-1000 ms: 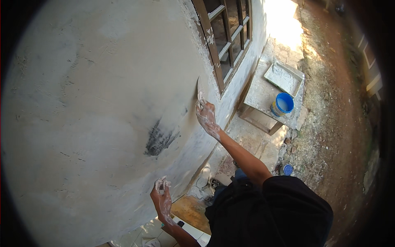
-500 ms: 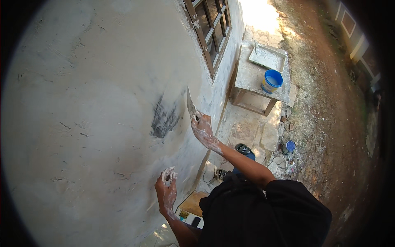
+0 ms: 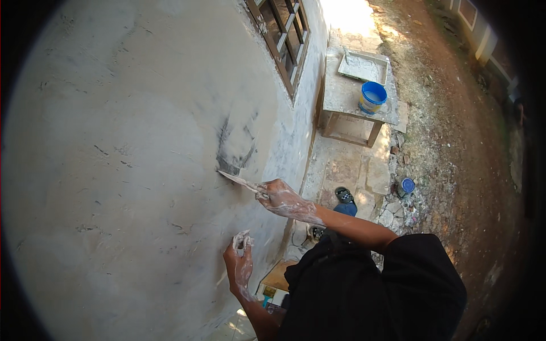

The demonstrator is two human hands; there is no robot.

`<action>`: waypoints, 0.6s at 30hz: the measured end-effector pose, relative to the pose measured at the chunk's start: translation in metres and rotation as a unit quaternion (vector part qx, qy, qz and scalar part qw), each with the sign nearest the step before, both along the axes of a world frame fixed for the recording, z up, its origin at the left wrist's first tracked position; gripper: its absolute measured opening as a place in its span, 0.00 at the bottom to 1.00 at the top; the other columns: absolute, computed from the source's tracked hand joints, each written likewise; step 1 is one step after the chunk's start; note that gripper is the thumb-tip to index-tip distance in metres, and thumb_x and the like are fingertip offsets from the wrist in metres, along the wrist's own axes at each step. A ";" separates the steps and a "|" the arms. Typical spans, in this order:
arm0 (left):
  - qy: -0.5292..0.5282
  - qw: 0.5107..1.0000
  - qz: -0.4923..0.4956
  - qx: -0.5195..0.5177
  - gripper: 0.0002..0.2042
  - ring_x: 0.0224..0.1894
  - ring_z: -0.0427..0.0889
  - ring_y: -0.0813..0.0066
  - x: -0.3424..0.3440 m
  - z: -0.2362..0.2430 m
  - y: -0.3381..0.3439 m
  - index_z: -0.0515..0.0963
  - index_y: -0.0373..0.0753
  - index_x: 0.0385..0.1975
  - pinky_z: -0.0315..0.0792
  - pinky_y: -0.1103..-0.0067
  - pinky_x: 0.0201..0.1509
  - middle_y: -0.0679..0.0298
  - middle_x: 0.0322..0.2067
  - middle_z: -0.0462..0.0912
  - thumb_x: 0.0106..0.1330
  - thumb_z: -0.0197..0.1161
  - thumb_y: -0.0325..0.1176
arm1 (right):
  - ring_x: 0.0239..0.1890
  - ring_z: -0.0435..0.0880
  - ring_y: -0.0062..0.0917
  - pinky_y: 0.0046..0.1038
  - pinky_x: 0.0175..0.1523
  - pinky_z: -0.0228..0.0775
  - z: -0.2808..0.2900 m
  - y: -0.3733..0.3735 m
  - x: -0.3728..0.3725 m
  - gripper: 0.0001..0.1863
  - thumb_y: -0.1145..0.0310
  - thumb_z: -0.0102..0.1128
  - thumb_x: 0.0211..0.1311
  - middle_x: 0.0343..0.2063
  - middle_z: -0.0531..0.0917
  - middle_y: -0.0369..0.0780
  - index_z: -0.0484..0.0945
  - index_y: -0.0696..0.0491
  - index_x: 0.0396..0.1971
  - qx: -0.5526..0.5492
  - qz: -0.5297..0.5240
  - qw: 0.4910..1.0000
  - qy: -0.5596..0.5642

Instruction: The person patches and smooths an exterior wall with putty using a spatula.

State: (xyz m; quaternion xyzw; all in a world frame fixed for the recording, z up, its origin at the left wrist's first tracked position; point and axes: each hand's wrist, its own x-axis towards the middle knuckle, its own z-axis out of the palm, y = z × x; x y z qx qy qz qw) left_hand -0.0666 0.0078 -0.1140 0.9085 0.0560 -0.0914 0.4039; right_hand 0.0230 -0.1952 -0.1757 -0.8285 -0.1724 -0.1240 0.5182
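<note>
A putty knife (image 3: 239,181) is gripped in my right hand (image 3: 284,200), its blade edge against the wall (image 3: 125,216) at the lower end of a dark grey patch (image 3: 232,149). White paste smears that hand and wrist. Below it, close to the wall, my left hand (image 3: 239,266) is curled in a pinch with thick white paste over its fingertips. Whatever lies between those fingers cannot be made out. Parts of the dark patch are covered by a pale coat.
A barred window (image 3: 281,40) is set in the wall above. On a low table (image 3: 341,105) stand a blue-rimmed bucket (image 3: 373,98) and a tray of white paste (image 3: 364,68). A blue-lidded can (image 3: 405,186) sits on rubble. A brush (image 3: 267,295) lies on a box below.
My right hand has swung the putty knife down and left, from beside the dark patch to its lower end. More of the patch is now pale. My left hand has shifted slightly right and down.
</note>
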 end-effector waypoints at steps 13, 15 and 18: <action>-0.031 0.999 -0.017 -0.002 0.11 0.36 0.80 0.66 0.002 -0.005 0.002 0.77 0.31 0.41 0.71 0.74 0.45 0.54 0.34 0.82 0.61 0.57 0.26 | 0.24 0.77 0.45 0.37 0.31 0.72 -0.012 0.071 0.029 0.11 0.70 0.59 0.50 0.23 0.76 0.52 0.74 0.64 0.26 -0.006 -0.081 0.996 -0.043; -0.038 0.999 -0.015 -0.010 0.10 0.35 0.80 0.67 0.003 -0.006 0.001 0.77 0.30 0.41 0.71 0.74 0.45 0.54 0.33 0.82 0.61 0.57 0.26 | 0.24 0.78 0.44 0.38 0.30 0.72 -0.013 0.068 -0.002 0.11 0.70 0.59 0.49 0.22 0.77 0.51 0.74 0.63 0.27 0.020 -0.058 0.997 -0.054; -0.034 0.999 -0.021 -0.021 0.11 0.35 0.80 0.66 0.004 0.002 -0.001 0.77 0.31 0.41 0.71 0.74 0.44 0.54 0.33 0.82 0.61 0.56 0.26 | 0.21 0.78 0.41 0.37 0.29 0.70 -0.007 0.025 -0.012 0.09 0.71 0.58 0.51 0.18 0.76 0.50 0.75 0.62 0.29 0.062 -0.100 0.993 -0.017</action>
